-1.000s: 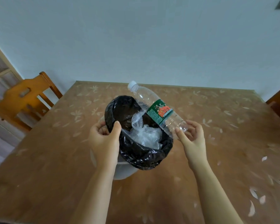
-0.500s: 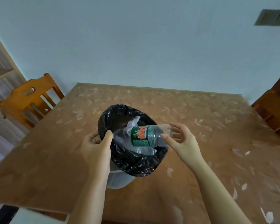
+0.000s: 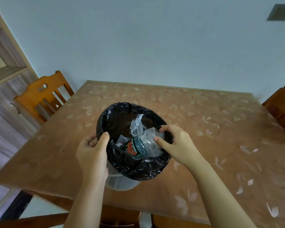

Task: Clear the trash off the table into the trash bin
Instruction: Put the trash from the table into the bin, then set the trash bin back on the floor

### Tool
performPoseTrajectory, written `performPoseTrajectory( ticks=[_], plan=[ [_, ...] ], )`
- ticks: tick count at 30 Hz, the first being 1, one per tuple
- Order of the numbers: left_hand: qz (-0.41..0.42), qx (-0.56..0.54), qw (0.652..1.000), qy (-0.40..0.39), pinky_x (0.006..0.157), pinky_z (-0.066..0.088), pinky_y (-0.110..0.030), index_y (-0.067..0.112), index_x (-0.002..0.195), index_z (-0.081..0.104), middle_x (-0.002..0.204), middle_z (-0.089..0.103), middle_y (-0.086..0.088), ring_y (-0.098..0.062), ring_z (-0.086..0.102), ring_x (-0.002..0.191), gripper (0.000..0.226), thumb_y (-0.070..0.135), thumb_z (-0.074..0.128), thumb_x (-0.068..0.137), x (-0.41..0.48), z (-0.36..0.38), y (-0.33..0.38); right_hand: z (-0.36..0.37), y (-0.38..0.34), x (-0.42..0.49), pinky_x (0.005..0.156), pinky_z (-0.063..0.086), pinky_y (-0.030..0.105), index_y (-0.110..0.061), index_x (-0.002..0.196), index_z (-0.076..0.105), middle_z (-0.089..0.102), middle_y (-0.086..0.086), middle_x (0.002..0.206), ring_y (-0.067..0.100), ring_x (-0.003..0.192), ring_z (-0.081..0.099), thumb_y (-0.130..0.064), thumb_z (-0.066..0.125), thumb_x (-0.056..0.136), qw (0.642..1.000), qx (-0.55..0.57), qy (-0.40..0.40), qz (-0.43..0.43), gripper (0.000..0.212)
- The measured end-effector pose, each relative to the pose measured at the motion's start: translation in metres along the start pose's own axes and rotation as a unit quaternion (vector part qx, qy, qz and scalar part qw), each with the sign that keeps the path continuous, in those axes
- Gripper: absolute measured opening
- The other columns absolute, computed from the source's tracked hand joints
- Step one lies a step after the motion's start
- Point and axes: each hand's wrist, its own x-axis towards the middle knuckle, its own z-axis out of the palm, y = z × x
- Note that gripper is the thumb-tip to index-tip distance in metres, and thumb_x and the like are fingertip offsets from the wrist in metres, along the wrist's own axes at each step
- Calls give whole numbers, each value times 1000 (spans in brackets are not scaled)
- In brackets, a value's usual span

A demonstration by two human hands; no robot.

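Note:
A white trash bin (image 3: 120, 184) lined with a black bag (image 3: 138, 168) stands on the table (image 3: 220, 129). My left hand (image 3: 92, 155) grips the bin's rim on the left, thumb inside the bag. A clear plastic bottle (image 3: 141, 143) with a green and red label lies tilted inside the bin, neck down. My right hand (image 3: 176, 143) is at the bottle's base, fingers and thumb around it. A crumpled clear plastic bag (image 3: 136, 125) sits behind the bottle inside the bin.
A wooden chair (image 3: 43, 97) stands at the table's left, another chair (image 3: 281, 109) at the right edge. A cabinet (image 3: 3, 83) lines the left wall. The table's near edge runs just below the bin.
The bottle has gone from above the rim to tilted down inside the bin, neck first. My right hand followed it down to the bin's mouth. My left hand stayed on the rim.

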Motion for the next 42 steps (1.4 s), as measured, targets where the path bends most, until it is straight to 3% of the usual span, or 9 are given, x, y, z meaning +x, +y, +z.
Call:
performPoseTrajectory(
  ticks=[4,6,9,17,20,24,26,30,42],
  plan=[
    [-23,-25,999,21,72,54,-31,3,94,62,72,61,-2,-8,63,64,22,13,69,76,-14,-15,6,-6,0,-16,79,34,18,-21,105,55,55,-8,102,7,99,49,-38,53,84,998,5,63,3,27],
    [-32,-26,998,40,83,53,-43,9,83,63,75,64,-2,-17,64,74,12,14,70,75,-22,-23,9,-9,0,-26,81,34,21,-18,108,55,58,-2,107,13,104,50,-34,51,86,996,-5,88,5,28],
    [-33,-33,997,56,85,52,-50,11,78,61,77,64,-4,-22,65,79,11,16,71,74,-37,-35,15,-13,2,-42,84,35,27,-13,114,54,59,6,111,23,107,49,-25,52,87,993,-51,110,8,30],
    [-27,-68,993,89,81,54,-43,22,66,65,81,69,2,-17,66,82,9,19,72,70,-65,-83,44,-15,-30,-97,93,42,46,-6,114,57,60,17,118,37,111,51,-18,56,84,979,-147,142,15,33],
    [19,-80,995,51,79,56,-43,18,77,68,79,70,2,-14,69,78,6,15,69,72,-78,-101,59,-11,-53,-124,94,42,48,-7,114,58,60,17,118,37,112,51,-18,57,83,975,-164,153,11,33],
    [67,-92,993,18,79,56,-36,-2,109,60,97,70,-11,-16,68,86,36,10,68,75,-98,-129,79,-1,-88,-166,95,41,48,-9,115,57,59,16,120,36,113,50,-21,56,83,967,-190,165,28,34],
    [79,-105,991,4,78,56,-31,-4,112,58,103,69,-15,-17,68,89,40,9,68,76,-106,-147,84,7,-105,-189,94,41,48,-8,115,57,59,17,120,37,112,50,-20,57,83,965,-197,170,28,34],
    [69,-130,989,-21,82,55,-41,-5,113,58,106,68,-18,-23,68,93,42,9,68,75,-129,-190,92,19,-136,-238,96,41,49,-9,116,55,57,17,122,37,113,49,-21,56,83,965,-201,161,42,36],
    [63,-132,989,-16,85,53,-41,1,103,64,82,69,-3,-19,69,79,32,16,67,75,-231,-318,100,23,-190,-393,100,37,46,-9,116,56,56,15,125,32,118,46,-21,56,84,966,-201,149,59,34]
  ],
)
